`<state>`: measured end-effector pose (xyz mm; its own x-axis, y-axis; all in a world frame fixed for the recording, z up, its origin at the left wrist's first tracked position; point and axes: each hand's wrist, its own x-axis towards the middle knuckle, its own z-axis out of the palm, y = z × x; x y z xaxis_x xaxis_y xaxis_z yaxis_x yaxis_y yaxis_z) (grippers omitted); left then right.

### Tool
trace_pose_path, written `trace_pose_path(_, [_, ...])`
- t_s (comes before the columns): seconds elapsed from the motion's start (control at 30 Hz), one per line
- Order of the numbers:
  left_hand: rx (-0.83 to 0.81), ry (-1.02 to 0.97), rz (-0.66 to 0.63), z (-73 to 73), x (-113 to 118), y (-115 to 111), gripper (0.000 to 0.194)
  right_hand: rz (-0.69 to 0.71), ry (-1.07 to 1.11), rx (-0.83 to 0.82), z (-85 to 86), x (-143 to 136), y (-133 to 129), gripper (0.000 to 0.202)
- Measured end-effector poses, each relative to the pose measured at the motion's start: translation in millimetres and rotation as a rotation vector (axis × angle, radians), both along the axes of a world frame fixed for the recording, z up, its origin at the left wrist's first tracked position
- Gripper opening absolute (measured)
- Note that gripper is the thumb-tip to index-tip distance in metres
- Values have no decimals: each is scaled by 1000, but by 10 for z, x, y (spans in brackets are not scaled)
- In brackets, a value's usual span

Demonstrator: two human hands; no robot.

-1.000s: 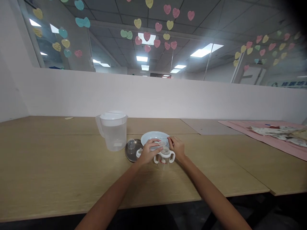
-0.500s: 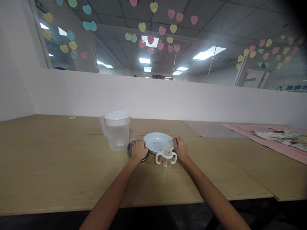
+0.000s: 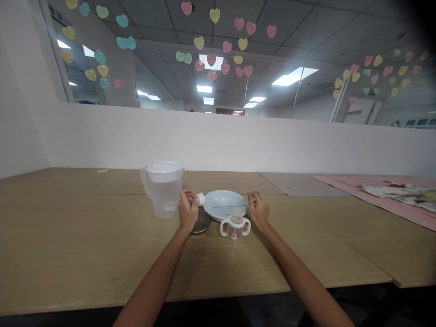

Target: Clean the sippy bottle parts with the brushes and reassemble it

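Note:
Closed around a small clear item with a white cap (image 3: 200, 199), my left hand (image 3: 188, 210) is raised over a dark round metal dish (image 3: 200, 222). My right hand (image 3: 258, 210) is pinched on one end of a thin stick (image 3: 230, 206), which lies across the white oval plate (image 3: 218, 198). A clear cup with two white handles (image 3: 235, 227) stands in front of the plate, between my forearms. Left of my left hand is a translucent lidded pitcher (image 3: 165, 188).
A pink cloth (image 3: 354, 190) with crumpled printed material (image 3: 391, 193) on it covers the table's right side. A small flat pale piece (image 3: 103, 171) lies at the back left. The white wall (image 3: 218, 141) rises behind the table (image 3: 102, 254).
My left hand has moved left and up from the plate's edge, and the small clear item has left the metal dish in its grasp. My right hand has barely moved.

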<state>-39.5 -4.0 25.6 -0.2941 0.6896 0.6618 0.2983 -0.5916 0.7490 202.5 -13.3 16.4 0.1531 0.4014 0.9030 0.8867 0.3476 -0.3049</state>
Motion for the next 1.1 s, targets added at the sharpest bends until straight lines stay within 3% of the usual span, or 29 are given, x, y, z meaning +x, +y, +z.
trace_pose_path(0.1, [40,-131,-222,9,112,-110,28,86,-121,196,72,-57,-149,22])
trace_pose_path(0.23, [53,-118,-460,-58,292,-272,21,257,-369,352,169,-161,-335,28])
trace_pose_path(0.33, [139,-8,-642,-138,402,-338,18,411,-548,384,240,-261,-404,44])
trace_pose_path(0.43, [191,84,-703,-168,456,-348,19,455,-600,359,258,-321,-395,44])
trace_pose_path(0.57, [163,184,-663,-97,370,-282,15,418,-602,453,234,-311,-339,36])
trace_pose_path(0.7, [235,438,-574,-20,198,-185,14,396,-701,568,276,-298,-358,35])
trace_pose_path(0.87, [456,595,-439,29,127,-139,14,352,-698,614,325,-334,-420,29])
trace_pose_path(1.03, [822,753,-184,63,207,-158,16,458,-541,587,266,-381,-414,39])
trace_pose_path(1.1, [851,756,-119,56,241,-178,16,501,-465,526,231,-376,-412,42])
